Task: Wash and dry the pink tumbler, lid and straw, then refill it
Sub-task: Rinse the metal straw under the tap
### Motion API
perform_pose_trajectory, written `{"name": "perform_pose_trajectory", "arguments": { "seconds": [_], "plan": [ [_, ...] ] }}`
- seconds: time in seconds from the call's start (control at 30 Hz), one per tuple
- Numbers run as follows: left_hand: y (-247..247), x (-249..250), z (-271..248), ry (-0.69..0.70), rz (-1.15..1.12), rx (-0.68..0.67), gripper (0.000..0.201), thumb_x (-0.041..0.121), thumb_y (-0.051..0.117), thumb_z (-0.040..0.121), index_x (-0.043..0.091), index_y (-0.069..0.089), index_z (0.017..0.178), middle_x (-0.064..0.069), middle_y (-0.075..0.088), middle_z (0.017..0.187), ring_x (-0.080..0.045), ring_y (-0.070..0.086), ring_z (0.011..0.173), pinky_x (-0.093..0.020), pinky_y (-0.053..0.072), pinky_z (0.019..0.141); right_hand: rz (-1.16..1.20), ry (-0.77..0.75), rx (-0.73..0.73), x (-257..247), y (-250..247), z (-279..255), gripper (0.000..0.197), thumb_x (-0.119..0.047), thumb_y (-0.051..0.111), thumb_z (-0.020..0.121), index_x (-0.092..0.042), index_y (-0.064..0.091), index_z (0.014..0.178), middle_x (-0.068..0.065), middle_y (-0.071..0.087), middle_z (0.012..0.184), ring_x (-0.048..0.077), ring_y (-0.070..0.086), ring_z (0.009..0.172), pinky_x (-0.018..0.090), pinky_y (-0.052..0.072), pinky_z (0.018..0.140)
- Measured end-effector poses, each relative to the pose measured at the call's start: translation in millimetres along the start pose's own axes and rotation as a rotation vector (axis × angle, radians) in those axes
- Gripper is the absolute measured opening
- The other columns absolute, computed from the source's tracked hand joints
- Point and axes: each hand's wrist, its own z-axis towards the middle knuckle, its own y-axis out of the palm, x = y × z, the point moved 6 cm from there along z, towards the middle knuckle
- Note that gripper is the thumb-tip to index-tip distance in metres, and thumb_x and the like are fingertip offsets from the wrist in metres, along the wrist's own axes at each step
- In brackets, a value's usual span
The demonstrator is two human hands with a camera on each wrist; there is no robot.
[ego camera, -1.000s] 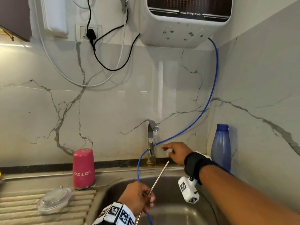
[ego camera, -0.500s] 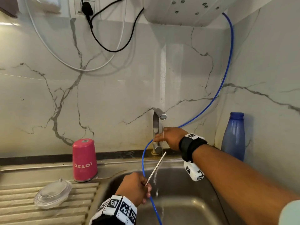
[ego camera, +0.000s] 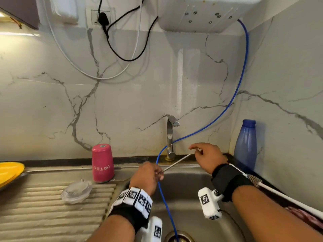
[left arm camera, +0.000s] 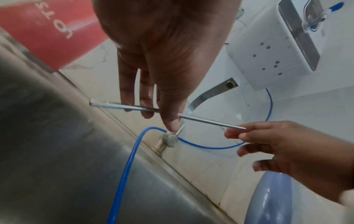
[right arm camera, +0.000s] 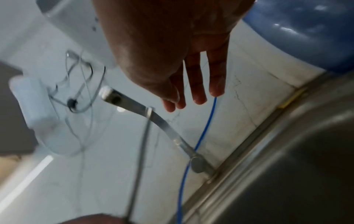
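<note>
The pink tumbler (ego camera: pixel 102 164) stands upside down on the sink ledge, left of the tap (ego camera: pixel 169 137). Its clear lid (ego camera: pixel 76 192) lies on the ribbed drainboard. My left hand (ego camera: pixel 157 172) pinches the metal straw (ego camera: pixel 176 161) near its lower end, above the basin; thumb and fingers show round the straw (left arm camera: pixel 210 121) in the left wrist view. The straw slants up to the right. My right hand (ego camera: pixel 195 149) hovers at the straw's far tip with relaxed, nearly straight fingers (right arm camera: pixel 197 94); whether it touches the tip is unclear. No water runs from the tap.
A blue hose (ego camera: pixel 227 110) drops from the white purifier (ego camera: pixel 201 13) into the sink basin (ego camera: pixel 192 189). A blue bottle (ego camera: pixel 245 144) stands in the right corner. A white-handled brush (ego camera: pixel 279 193) lies along the right edge. A yellow plate (ego camera: pixel 8 172) sits far left.
My right hand left the tap handle and moved right to the straw's tip. The water stream stopped. My left hand raised the straw and tilted it flatter.
</note>
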Motion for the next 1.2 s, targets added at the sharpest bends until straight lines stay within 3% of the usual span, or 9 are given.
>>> {"name": "perform_pose_trajectory", "arguments": {
  "seconds": [0.1, 0.2, 0.33, 0.4, 0.6, 0.77, 0.93, 1.03, 1.2],
  "plan": [
    [-23, 6, -13, 0.018, 0.061, 0.055, 0.011, 0.020, 0.072, 0.081, 0.030, 0.075, 0.076, 0.012, 0.069, 0.076, -0.009, 0.065, 0.078, -0.024, 0.049, 0.073, 0.175, -0.028, 0.076, -29, -1, -35, 0.028, -0.010, 0.054, 0.096, -0.028, 0.074, 0.105, -0.008, 0.068, 0.101, 0.004, 0.058, 0.085, 0.015, 0.042, 0.083],
    [-52, 1, -27, -0.020, 0.126, 0.054, 0.016, 0.019, 0.075, 0.080, 0.031, 0.070, 0.071, 0.009, 0.071, 0.074, -0.011, 0.068, 0.077, -0.025, 0.054, 0.073, 0.224, -0.105, 0.078, -52, 14, -58, 0.028, -0.010, 0.058, 0.094, -0.031, 0.075, 0.104, -0.014, 0.067, 0.093, -0.006, 0.058, 0.079, 0.009, 0.041, 0.075],
    [-108, -35, -52, -0.084, 0.300, 0.064, 0.009, 0.023, 0.077, 0.082, 0.028, 0.069, 0.080, 0.010, 0.068, 0.075, -0.014, 0.068, 0.083, -0.027, 0.053, 0.076, 0.030, -0.221, -0.073, -62, 40, -75, 0.027, -0.018, 0.058, 0.094, -0.033, 0.074, 0.109, -0.014, 0.070, 0.108, 0.005, 0.062, 0.090, 0.025, 0.048, 0.087],
    [-137, -64, -70, -0.159, 0.419, 0.048, 0.014, 0.035, 0.080, 0.077, 0.030, 0.066, 0.076, 0.009, 0.069, 0.079, -0.018, 0.069, 0.084, -0.030, 0.054, 0.080, 0.024, -0.240, -0.140, -63, 44, -80, 0.025, -0.020, 0.057, 0.095, -0.032, 0.074, 0.109, -0.014, 0.070, 0.113, 0.006, 0.063, 0.096, 0.022, 0.046, 0.087],
    [-186, -153, -104, -0.469, 0.652, -0.114, 0.018, 0.043, 0.085, 0.066, 0.028, 0.075, 0.067, 0.007, 0.076, 0.082, -0.016, 0.070, 0.084, -0.034, 0.058, 0.086, -0.002, -0.135, -0.249, -52, 53, -81, 0.023, -0.024, 0.057, 0.097, -0.036, 0.074, 0.105, -0.016, 0.062, 0.091, -0.001, 0.052, 0.077, 0.022, 0.042, 0.082],
    [-195, -160, -104, -0.518, 0.749, -0.137, 0.018, 0.028, 0.087, 0.070, 0.029, 0.073, 0.057, 0.014, 0.072, 0.070, -0.012, 0.069, 0.080, -0.035, 0.060, 0.085, 0.011, -0.085, -0.298, -42, 57, -83, 0.022, -0.021, 0.058, 0.097, -0.033, 0.075, 0.103, -0.011, 0.070, 0.102, 0.005, 0.057, 0.089, 0.021, 0.040, 0.085],
    [-191, -194, -85, -0.494, 0.932, -0.236, 0.017, 0.036, 0.082, 0.056, 0.025, 0.071, 0.064, 0.010, 0.069, 0.065, -0.012, 0.069, 0.070, -0.033, 0.061, 0.076, 0.009, -0.080, -0.306, -41, 54, -83, 0.022, -0.019, 0.057, 0.097, -0.029, 0.076, 0.105, -0.009, 0.072, 0.106, 0.006, 0.058, 0.093, 0.021, 0.040, 0.087],
    [-194, -157, -88, -0.421, 0.974, -0.171, 0.022, 0.040, 0.082, 0.068, 0.024, 0.069, 0.075, 0.007, 0.070, 0.078, -0.015, 0.068, 0.076, -0.032, 0.060, 0.075, 0.007, -0.074, -0.316, -40, 54, -83, 0.022, -0.021, 0.057, 0.098, -0.030, 0.075, 0.106, -0.009, 0.072, 0.108, 0.007, 0.058, 0.096, 0.023, 0.043, 0.091],
    [-186, -62, -72, -0.225, 0.621, -0.002, 0.008, 0.035, 0.073, 0.079, 0.027, 0.070, 0.079, 0.006, 0.071, 0.089, -0.020, 0.066, 0.085, -0.036, 0.056, 0.084, -0.049, -0.119, -0.304, -52, 48, -85, 0.023, -0.024, 0.057, 0.097, -0.030, 0.075, 0.108, -0.009, 0.073, 0.111, 0.011, 0.064, 0.105, 0.021, 0.043, 0.093]
  ]
}}
